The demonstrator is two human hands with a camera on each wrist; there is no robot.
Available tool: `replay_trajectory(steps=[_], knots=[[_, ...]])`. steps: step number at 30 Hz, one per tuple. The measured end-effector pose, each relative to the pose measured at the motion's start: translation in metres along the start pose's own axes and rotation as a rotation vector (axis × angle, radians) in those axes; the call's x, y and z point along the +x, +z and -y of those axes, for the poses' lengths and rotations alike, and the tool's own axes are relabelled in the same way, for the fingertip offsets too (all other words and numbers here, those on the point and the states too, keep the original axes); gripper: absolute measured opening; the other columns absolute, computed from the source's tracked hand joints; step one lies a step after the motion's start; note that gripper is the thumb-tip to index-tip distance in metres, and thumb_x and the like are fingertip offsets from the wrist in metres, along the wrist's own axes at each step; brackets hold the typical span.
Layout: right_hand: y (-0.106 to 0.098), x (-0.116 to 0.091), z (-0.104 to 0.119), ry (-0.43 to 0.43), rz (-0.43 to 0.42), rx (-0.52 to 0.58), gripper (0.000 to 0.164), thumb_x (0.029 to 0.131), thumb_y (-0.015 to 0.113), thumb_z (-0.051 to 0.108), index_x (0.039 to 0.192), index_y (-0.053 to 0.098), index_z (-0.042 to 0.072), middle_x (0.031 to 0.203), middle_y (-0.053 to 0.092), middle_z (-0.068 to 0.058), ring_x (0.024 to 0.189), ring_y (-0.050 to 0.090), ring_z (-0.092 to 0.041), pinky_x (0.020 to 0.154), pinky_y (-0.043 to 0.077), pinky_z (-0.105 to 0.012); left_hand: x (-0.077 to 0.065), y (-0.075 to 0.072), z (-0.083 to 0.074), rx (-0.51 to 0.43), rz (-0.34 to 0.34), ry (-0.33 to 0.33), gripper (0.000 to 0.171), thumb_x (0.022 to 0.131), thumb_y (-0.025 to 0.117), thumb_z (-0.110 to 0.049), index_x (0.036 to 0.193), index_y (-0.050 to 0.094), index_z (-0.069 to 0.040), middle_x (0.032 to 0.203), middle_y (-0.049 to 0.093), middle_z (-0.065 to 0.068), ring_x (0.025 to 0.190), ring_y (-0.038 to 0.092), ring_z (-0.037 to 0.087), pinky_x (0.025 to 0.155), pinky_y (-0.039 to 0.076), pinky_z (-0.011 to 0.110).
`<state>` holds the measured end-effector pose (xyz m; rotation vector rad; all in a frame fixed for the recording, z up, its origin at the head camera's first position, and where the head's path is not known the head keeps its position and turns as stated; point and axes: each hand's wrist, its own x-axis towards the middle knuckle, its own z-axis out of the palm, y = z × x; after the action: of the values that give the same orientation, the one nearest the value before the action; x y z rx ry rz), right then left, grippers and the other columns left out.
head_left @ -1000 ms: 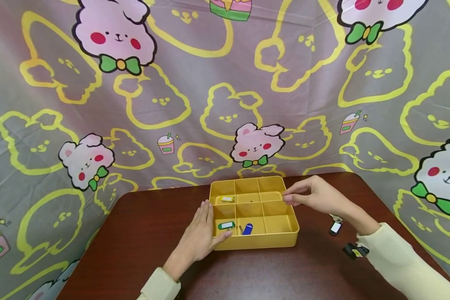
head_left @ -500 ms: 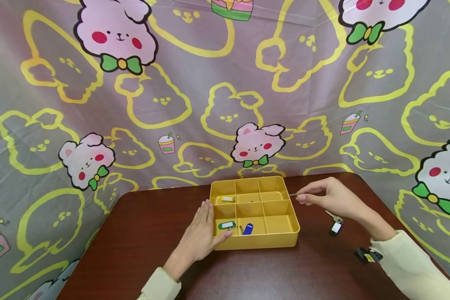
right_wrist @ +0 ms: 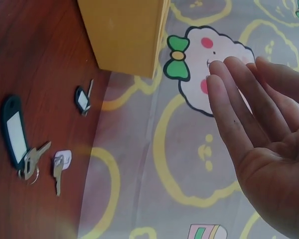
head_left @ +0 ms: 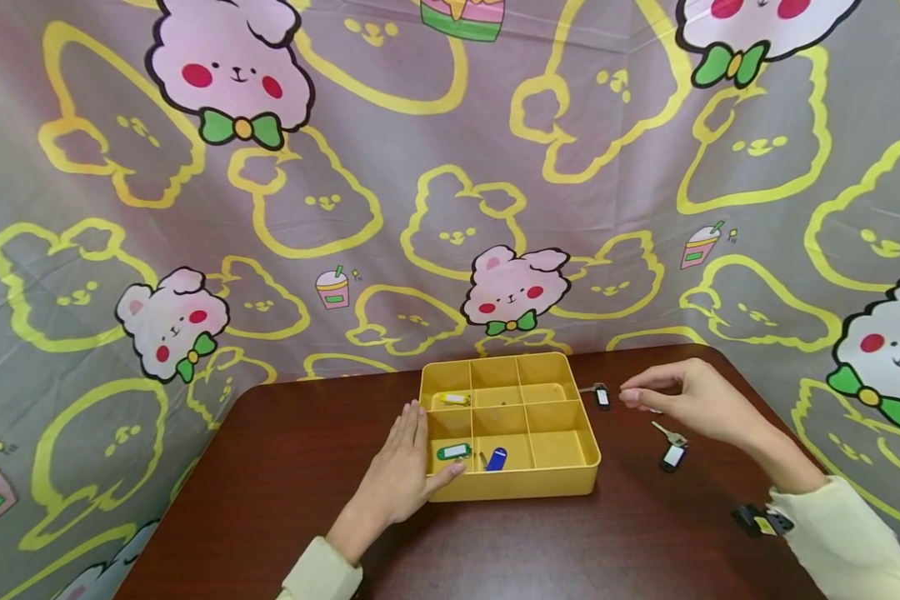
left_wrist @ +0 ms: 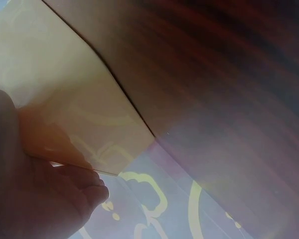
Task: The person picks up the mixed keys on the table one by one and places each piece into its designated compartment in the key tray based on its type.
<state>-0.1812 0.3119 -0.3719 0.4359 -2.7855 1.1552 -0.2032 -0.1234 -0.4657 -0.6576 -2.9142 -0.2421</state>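
Left hand (head_left: 393, 475), fingers straight, is pressing against a smooth, squared yellow box (head_left: 517, 484) — the right hand (head_left: 696, 402), relaxed and empty, is hovering near a black-tagged metal key (head_left: 603, 397) that is lying beside the box.

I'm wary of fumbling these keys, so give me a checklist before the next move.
1. Left hand touching the tray: ok, at its left side.
2. Left hand pressing firmly: cannot tell.
3. Right hand free: ok, nothing seen in it.
4. Black-tagged key nearest the tray put inside: not ok, on the table to its right.
5. White-tagged key put inside: not ok, on the table.
6. Front-right compartment free: ok.
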Motion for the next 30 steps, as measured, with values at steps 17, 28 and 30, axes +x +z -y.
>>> replay_trajectory(steps=[17,28,30], knots=[[0.004,-0.015,-0.024,-0.002,-0.046,-0.097,0.019,0.097,0.077,0.030,0.110,0.083,0.018,0.113,0.081,-0.007,0.079,0.064,0.006,0.060,0.050,-0.022,0.001,0.000,-0.001,-0.003,0.003,-0.009,0.110,0.099,0.043,-0.078,0.164,0.022,0.008,0.174,0.015,0.026,0.165,0.014,0.038,0.133,0.024,0.050],[0.006,-0.022,-0.040,0.018,-0.070,-0.181,0.016,0.094,0.081,0.028,0.106,0.084,0.018,0.098,0.082,0.003,0.075,0.059,0.003,0.060,0.046,-0.022,0.001,0.000,0.000,-0.002,0.006,-0.010,0.110,0.099,0.042,-0.078,0.164,0.020,0.008,0.175,0.014,0.026,0.165,0.014,0.037,0.133,0.023,0.050],[0.008,-0.024,-0.044,0.021,-0.079,-0.205,0.015,0.093,0.082,0.028,0.105,0.084,0.019,0.099,0.082,0.003,0.081,0.060,0.006,0.062,0.046,-0.021,0.001,0.001,0.000,-0.003,0.000,-0.003,0.110,0.099,0.042,-0.078,0.163,0.021,0.009,0.174,0.014,0.027,0.165,0.015,0.038,0.133,0.024,0.051]])
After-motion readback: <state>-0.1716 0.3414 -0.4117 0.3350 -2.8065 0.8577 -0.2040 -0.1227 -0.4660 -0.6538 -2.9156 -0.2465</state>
